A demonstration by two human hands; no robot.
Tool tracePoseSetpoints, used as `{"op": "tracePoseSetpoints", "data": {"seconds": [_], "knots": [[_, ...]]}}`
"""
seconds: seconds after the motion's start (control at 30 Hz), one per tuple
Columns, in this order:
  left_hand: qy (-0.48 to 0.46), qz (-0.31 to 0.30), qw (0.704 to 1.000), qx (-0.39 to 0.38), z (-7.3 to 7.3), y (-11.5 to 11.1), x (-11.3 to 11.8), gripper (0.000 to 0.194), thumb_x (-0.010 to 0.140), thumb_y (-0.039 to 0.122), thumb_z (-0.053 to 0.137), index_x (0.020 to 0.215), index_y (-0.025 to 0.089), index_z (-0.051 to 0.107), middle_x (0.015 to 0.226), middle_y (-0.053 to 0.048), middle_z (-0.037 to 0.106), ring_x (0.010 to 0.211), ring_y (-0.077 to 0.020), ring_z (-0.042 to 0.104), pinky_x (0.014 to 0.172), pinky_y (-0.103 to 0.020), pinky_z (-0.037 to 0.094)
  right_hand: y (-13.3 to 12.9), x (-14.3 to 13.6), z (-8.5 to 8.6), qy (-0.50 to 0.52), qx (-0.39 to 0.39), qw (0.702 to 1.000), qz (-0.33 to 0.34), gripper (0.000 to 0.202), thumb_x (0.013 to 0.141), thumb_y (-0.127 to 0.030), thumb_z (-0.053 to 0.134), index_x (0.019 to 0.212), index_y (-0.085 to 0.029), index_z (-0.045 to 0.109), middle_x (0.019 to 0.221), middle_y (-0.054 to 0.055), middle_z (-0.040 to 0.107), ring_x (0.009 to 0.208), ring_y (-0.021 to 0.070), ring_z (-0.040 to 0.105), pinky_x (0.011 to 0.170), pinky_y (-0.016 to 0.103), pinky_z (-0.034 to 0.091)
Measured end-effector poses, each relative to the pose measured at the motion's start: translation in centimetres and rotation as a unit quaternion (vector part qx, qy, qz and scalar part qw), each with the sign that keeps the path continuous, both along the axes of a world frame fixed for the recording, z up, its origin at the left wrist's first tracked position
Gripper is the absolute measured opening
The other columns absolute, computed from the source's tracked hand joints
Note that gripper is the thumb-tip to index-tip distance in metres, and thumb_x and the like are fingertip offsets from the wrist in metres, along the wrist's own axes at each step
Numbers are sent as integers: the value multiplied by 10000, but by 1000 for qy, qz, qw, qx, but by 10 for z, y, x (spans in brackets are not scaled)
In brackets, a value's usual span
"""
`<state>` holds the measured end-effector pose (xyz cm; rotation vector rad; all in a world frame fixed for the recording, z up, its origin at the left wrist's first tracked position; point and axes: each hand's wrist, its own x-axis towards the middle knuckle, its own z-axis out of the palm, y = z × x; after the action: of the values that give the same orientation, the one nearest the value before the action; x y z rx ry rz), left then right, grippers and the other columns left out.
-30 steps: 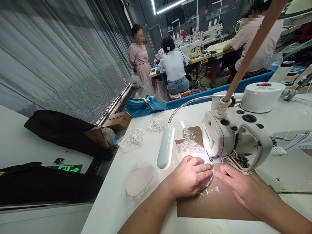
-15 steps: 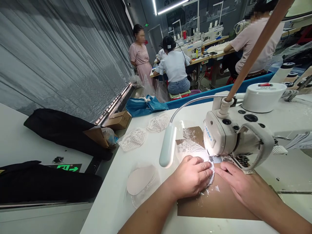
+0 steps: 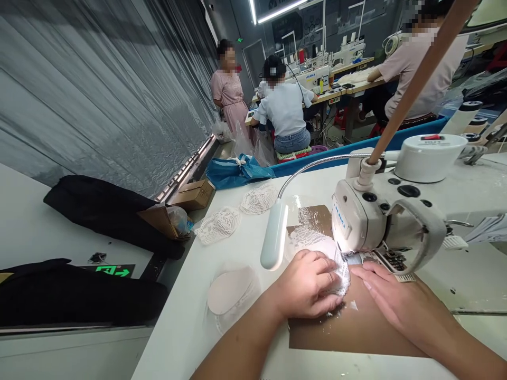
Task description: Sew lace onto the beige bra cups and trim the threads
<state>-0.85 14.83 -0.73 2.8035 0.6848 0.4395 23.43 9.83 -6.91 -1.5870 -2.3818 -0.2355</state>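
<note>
A white lace bra cup [image 3: 312, 238] lies on the brown work surface at the sewing machine [image 3: 358, 216], its right edge close to the needle area. Over it my left hand [image 3: 311, 282] curls, fingertips pressing the lace edge and thumb lower down. My right hand [image 3: 400, 298] lies flat just right of the cup, fingers stretched out towards the presser foot; nothing shows in it. The needle itself is hard to make out. Some of the cup is hidden beneath my left hand.
A pale lamp [image 3: 274, 237] on a bendable neck hangs left of the machine head. Lace pieces [image 3: 217, 226] and a beige oval pad [image 3: 227, 293] lie on the white table [image 3: 178, 327]. Beyond a blue cloth bag [image 3: 240, 170], several people are near other sewing machines.
My left hand has shifted slightly left and its fingers have drawn back, so more of the cup's lace edge shows. The right hand has moved little, its fingers now straighter.
</note>
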Motion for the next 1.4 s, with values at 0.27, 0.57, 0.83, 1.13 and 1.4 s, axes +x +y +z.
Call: {"op": "tracePoseSetpoints", "data": {"seconds": [0.27, 0.57, 0.83, 1.13, 1.4], "knots": [[46, -16, 999, 8, 3, 1, -2, 315, 862, 474, 619, 870, 161, 656, 884, -73, 638, 897, -211, 561, 848, -370, 419, -1, 3, 14, 103, 9, 993, 65, 296, 924, -217, 395, 1050, -289, 653, 912, 69, 701, 682, 209, 643, 525, 289, 445], [79, 14, 996, 29, 6, -8, 0, 170, 888, 309, 575, 921, 169, 666, 895, -63, 642, 845, -195, 547, 781, -352, 390, -2, 0, 23, 111, -22, 990, 79, 290, 936, -210, 390, 996, -282, 664, 957, 63, 706, 668, 196, 649, 514, 286, 447], [58, 28, 998, 26, -7, -10, 7, 212, 961, 255, 494, 835, 158, 634, 858, -59, 649, 810, -171, 576, 748, -309, 410, -1, -8, 29, 142, -8, 974, 178, 324, 925, -131, 408, 1131, -236, 635, 876, 43, 691, 692, 173, 632, 604, 280, 466], [1, 118, 990, -77, -3, -10, 6, 162, 923, 300, 569, 867, 165, 639, 846, -46, 616, 758, -162, 585, 680, -249, 459, -4, -5, 26, 129, -60, 962, 234, 399, 858, -46, 423, 1087, -277, 654, 756, 6, 604, 642, 151, 560, 594, 262, 412], [7, 128, 989, -72, -7, -10, 10, 145, 890, 212, 551, 759, 169, 593, 754, -27, 606, 682, -154, 555, 623, -252, 426, -3, 1, 20, 123, -35, 981, 144, 335, 909, -131, 388, 1070, -241, 661, 788, 38, 663, 638, 169, 604, 538, 266, 432]]}}
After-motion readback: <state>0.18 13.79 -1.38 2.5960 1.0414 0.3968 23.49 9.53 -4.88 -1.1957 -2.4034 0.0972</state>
